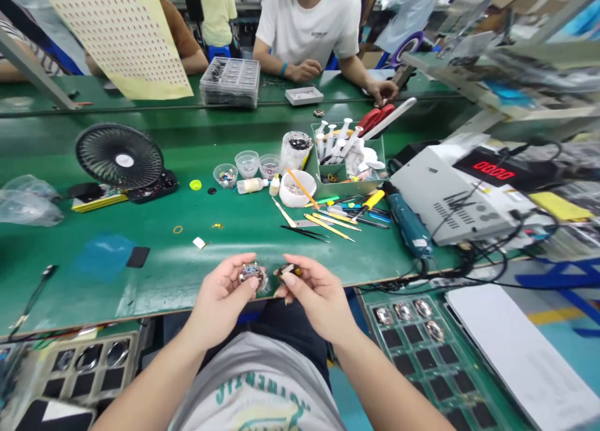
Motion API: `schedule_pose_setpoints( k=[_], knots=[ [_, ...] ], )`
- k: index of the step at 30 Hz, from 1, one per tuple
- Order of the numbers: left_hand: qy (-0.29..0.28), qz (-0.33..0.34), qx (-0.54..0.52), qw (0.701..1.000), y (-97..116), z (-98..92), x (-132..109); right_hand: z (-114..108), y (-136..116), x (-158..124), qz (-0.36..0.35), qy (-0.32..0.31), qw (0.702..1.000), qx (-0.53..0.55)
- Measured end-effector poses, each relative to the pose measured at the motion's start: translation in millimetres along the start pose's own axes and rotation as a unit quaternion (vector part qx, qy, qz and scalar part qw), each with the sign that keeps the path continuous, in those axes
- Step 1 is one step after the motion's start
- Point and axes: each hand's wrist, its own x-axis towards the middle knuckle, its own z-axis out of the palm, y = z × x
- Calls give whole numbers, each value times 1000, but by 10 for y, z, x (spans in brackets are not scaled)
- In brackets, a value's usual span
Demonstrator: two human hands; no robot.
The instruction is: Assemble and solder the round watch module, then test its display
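Observation:
My left hand (216, 306) is closed around a round silver watch case (251, 275), its thumb on the near side and its fingers behind. Parts show inside the case, too small to name. A short gap to the right, my right hand (323, 300) pinches a small round dark watch part with yellow and pale patches (289, 270) between thumb and fingers. Both hands hover at the front edge of the green workbench (169, 281). Beyond them on the bench lie black tweezers (307, 233) and several yellow-handled tools (330, 226).
A black fan (119, 156) stands at left. Cups, bottles and a green bin of syringes (349, 181) sit mid-bench; a grey instrument box (462, 200) with cables is at right. Trays with watch cases (417, 343) lie below both sides. A person in white (312, 19) sits opposite.

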Motion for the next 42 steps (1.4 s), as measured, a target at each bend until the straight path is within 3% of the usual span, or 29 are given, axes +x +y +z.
schedule_pose_setpoints(
  k=[5, 19, 23, 29, 34, 38, 42],
  knots=[
    [-9, -18, -39, 999, 11, 84, 16, -23, 27, 8, -15, 8, 999, -32],
    [14, -10, -84, 996, 40, -4, 5, 26, 56, 40, 20, -16, 996, -87],
    [15, 0, -66, 998, 78, -41, -61, 69, 21, 40, 31, -57, 996, -65],
    [25, 20, -43, 999, 51, -29, -151, 230, -89, -4, 61, -25, 998, 7],
    [18, 60, 21, 998, 12, -25, -212, 321, -89, -46, 68, -26, 997, 1],
    [18, 107, 115, 987, -47, -66, -243, 348, -53, -105, 8, -29, 999, -24],
    [24, 152, 187, 970, -83, -85, -254, 310, -36, -177, -159, -40, 978, -130]
  ],
)
